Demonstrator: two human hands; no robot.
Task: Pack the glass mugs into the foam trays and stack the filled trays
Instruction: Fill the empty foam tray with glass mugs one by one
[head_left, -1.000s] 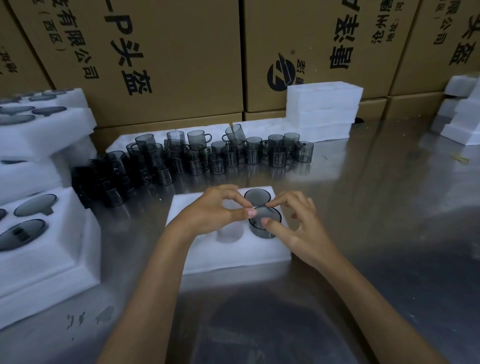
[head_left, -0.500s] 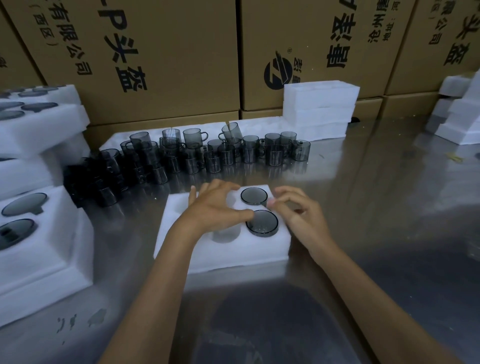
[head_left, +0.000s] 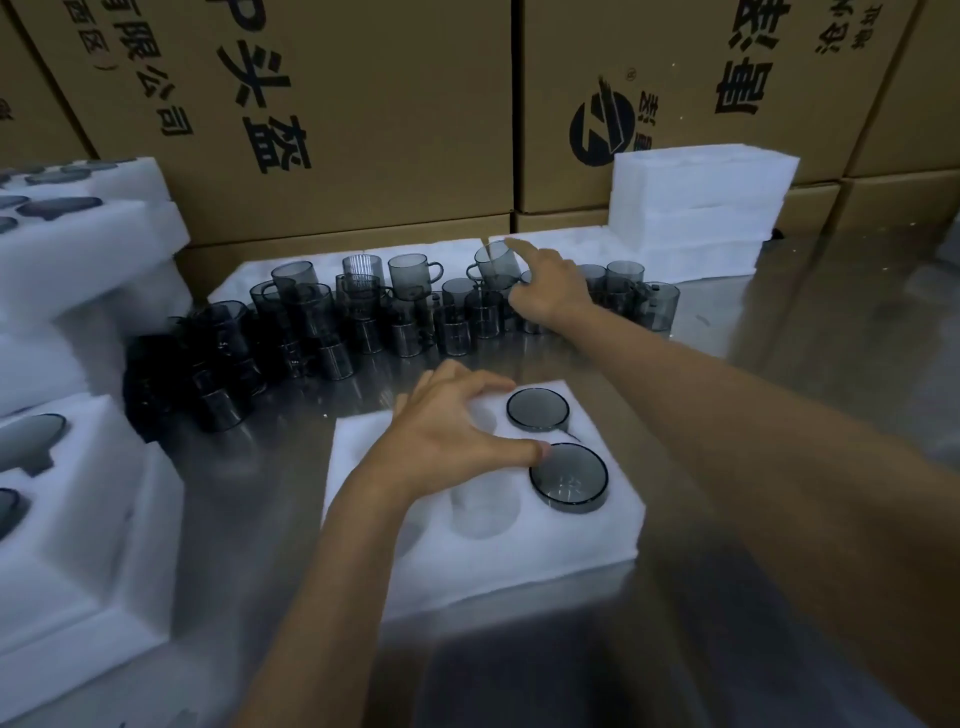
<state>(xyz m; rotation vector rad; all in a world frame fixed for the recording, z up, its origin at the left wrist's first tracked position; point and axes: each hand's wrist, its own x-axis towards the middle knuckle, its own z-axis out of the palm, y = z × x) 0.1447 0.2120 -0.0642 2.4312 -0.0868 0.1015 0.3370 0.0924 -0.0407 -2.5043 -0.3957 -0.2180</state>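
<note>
A white foam tray (head_left: 571, 540) lies on the steel table in front of me. Two smoky glass mugs sit in its right pockets, one near (head_left: 569, 480) and one far (head_left: 537, 409). An empty pocket (head_left: 485, 506) shows to their left. My left hand (head_left: 452, 441) rests arched on the tray, its thumb tip touching the near mug's rim. My right hand (head_left: 553, 293) reaches into the row of loose mugs (head_left: 363, 317) at the back, beside a tilted mug (head_left: 496, 265). Its index finger is straight; the other fingers dip among the mugs and their hold is hidden.
Filled foam trays (head_left: 78, 519) are stacked at the left edge. A pile of empty foam trays (head_left: 696, 208) stands at the back right. Large cardboard boxes (head_left: 363, 104) wall off the far side. Bare steel table (head_left: 779, 364) stretches to the right.
My right hand left the tray and reached forward to the loose mugs. The near mug now sits down in its pocket. My left hand stayed on the tray.
</note>
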